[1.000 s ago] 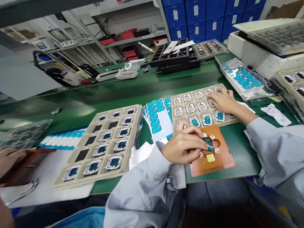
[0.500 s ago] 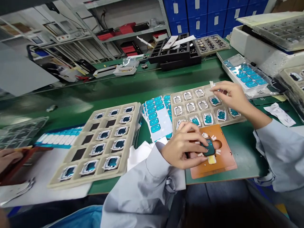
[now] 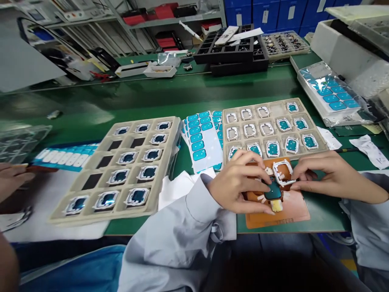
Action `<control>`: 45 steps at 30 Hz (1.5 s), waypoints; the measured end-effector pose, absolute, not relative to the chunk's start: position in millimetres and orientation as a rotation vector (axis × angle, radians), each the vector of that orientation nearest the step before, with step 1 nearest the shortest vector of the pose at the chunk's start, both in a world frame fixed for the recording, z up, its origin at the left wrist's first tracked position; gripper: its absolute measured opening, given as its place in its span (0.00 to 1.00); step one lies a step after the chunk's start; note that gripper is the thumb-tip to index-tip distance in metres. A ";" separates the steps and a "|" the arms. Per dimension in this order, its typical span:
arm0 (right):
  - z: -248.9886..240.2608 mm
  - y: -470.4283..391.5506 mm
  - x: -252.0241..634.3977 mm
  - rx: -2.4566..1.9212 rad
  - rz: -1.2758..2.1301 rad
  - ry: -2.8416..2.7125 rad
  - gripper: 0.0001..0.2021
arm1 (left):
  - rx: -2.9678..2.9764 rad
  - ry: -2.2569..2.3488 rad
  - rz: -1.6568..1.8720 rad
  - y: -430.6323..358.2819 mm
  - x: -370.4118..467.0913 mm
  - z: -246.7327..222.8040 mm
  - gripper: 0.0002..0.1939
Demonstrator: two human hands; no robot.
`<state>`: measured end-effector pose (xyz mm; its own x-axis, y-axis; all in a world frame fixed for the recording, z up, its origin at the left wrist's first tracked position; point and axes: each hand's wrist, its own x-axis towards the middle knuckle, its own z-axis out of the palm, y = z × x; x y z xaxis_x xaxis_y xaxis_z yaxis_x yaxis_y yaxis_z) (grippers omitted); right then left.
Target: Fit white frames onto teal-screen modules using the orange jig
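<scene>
My right hand (image 3: 326,176) pinches a white rounded-square frame, like a watch case (image 3: 282,172), by its right side, tilted over an orange jig (image 3: 278,221). On that jig lies a dark teal rounded panel (image 3: 273,190). My left hand (image 3: 240,182) grips the panel's left side, its fingertips on the top and its thumb at the lower edge; part of the panel is hidden beneath the fingers. White tabs and a yellow pad (image 3: 276,205) surround the panel. Just behind stands a beige tray (image 3: 225,140) of similar frames, several with teal inside.
Another beige tray (image 3: 105,220) with dark-centred frames stands to the left, beside sheets of teal stickers (image 3: 199,136). A co-worker's hand (image 3: 13,178) shows at the left edge. Black trays (image 3: 231,48) sit at the back; bagged teal stickers (image 3: 334,95) lie at right.
My right hand has come from the tray's far row down to the jig, bringing a white frame. My left hand stays at the teal panel. The view has shifted slightly.
</scene>
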<state>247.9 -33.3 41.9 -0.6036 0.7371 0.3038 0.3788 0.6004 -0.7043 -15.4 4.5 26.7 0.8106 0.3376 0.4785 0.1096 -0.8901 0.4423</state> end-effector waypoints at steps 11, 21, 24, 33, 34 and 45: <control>35.3 -30.7 252.8 -0.809 0.463 -2.287 0.11 | 2.691 0.288 1.032 3.3 -15.3 27.4 0.18; 25.9 -43.4 228.2 -0.680 0.041 -2.326 0.11 | 2.810 0.553 1.187 0.1 -15.6 25.8 0.30; 22.7 -45.5 227.5 -0.694 -0.023 -2.337 0.11 | 2.830 0.564 1.129 -1.5 -15.7 26.6 0.26; 28.1 -45.9 227.1 -0.701 -0.008 -2.375 0.11 | 2.864 0.544 1.116 -4.1 -16.0 30.5 0.25; 27.6 -45.8 226.7 -0.696 -0.022 -2.370 0.11 | 2.865 0.543 1.115 -4.4 -15.7 30.6 0.25; 24.0 -44.7 225.6 -0.685 0.016 -2.349 0.09 | 2.862 0.583 1.007 -6.3 -16.5 30.2 0.25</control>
<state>225.6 -44.7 24.0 -0.6295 0.4796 0.6113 0.4713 0.8612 -0.1904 -16.5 -6.3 30.2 0.7167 0.3661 0.5936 0.3321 -0.9276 0.1711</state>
